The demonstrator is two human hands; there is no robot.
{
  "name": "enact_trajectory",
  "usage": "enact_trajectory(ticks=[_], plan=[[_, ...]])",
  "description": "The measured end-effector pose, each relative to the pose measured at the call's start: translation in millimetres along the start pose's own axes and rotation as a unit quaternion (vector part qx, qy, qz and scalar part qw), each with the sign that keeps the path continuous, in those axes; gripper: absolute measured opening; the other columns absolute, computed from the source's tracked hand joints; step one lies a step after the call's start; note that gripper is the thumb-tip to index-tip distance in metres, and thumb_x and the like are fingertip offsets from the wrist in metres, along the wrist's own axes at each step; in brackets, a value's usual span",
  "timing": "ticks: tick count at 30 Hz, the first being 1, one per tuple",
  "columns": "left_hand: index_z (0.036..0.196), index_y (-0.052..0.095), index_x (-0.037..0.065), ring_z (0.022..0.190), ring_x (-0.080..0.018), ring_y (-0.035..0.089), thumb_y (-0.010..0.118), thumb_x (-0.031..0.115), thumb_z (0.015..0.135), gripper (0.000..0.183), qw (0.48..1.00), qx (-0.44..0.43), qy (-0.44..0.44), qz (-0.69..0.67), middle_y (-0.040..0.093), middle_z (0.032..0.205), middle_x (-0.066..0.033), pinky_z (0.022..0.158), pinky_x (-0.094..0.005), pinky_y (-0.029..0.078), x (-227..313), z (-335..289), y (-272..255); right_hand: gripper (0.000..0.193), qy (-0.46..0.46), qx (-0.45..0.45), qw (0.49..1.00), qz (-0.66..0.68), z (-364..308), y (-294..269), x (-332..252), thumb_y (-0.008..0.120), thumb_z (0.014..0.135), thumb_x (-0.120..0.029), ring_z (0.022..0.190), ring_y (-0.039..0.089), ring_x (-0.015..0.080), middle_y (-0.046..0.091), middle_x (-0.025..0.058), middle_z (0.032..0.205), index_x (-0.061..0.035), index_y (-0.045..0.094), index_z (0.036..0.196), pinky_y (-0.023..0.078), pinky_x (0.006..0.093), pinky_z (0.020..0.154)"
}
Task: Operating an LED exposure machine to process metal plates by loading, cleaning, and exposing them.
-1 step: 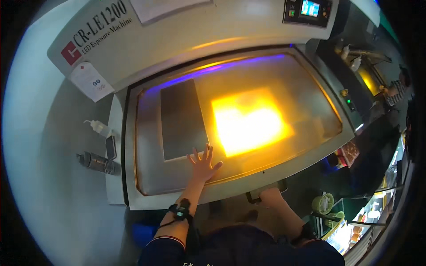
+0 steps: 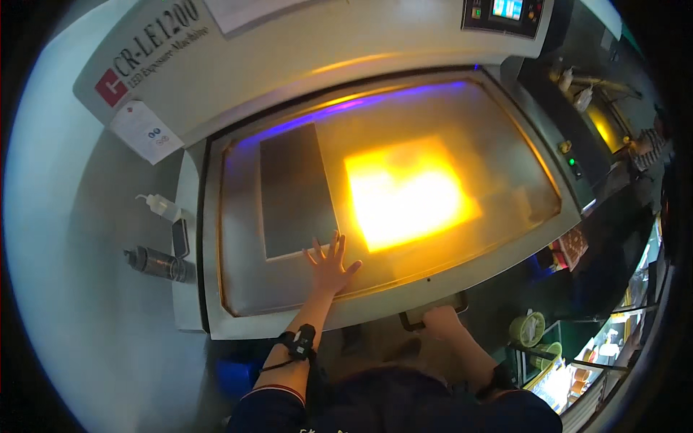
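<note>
My left hand (image 2: 332, 270) lies with fingers spread on the clear sheet over the bed of an exposure machine (image 2: 375, 278). Its fingertips reach the near edge of a dark rectangular panel (image 2: 297, 191) lying under that sheet. To the right of the panel, a bright yellow-white rectangle (image 2: 408, 195) glows on the bed. Below the front rim, my right hand (image 2: 440, 322) is closed on a black handle (image 2: 411, 322); my own hand hides part of the grip. A small black device (image 2: 299, 343) is strapped to my left forearm.
A squeeze bottle (image 2: 160, 207), a phone (image 2: 180, 238) and a grey drinking bottle (image 2: 157, 264) stand or lie left of the machine. A control panel (image 2: 502, 16) is at the upper right. Green baskets (image 2: 528, 329) sit at lower right. Another person (image 2: 650, 150) works at far right.
The whole view has shifted very slightly. Both hands keep their places, the left on the sheet and the right on the handle.
</note>
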State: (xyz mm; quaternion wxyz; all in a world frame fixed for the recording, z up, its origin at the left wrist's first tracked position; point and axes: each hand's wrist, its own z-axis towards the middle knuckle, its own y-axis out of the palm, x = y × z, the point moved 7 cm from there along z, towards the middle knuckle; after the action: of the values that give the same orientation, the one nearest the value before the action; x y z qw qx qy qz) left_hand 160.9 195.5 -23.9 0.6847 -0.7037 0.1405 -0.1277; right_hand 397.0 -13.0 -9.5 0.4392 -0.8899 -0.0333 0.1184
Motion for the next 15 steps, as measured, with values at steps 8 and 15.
enact_trajectory(ticks=[8,15], plan=[[0.156,0.025,0.029,0.148,-0.0448,0.008,0.037,0.081,0.083,0.09,0.999,0.028,-0.016,0.016,0.015,0.164,0.0046,0.112,-0.0719,0.002,-1.8,4.4,-13.7,0.028,-0.377,0.327,0.815,0.294,-36.9,-32.3,-12.5,0.069,0.084,-0.032,0.097,0.065,0.0256,0.066,0.0069,0.107,-0.0158,0.064,0.107,0.054,0.0399,0.08],[0.155,0.027,0.027,0.148,-0.0438,0.008,0.039,0.08,0.084,0.089,0.999,-0.019,-0.013,0.04,0.017,0.164,0.0006,0.113,-0.0697,0.0,-5.0,4.9,4.3,0.031,-0.297,-0.237,0.904,0.197,77.5,48.1,50.8,0.058,0.092,-0.022,0.102,0.064,0.0313,0.065,0.0136,0.119,-0.0078,0.062,0.119,0.053,0.0422,0.089]])
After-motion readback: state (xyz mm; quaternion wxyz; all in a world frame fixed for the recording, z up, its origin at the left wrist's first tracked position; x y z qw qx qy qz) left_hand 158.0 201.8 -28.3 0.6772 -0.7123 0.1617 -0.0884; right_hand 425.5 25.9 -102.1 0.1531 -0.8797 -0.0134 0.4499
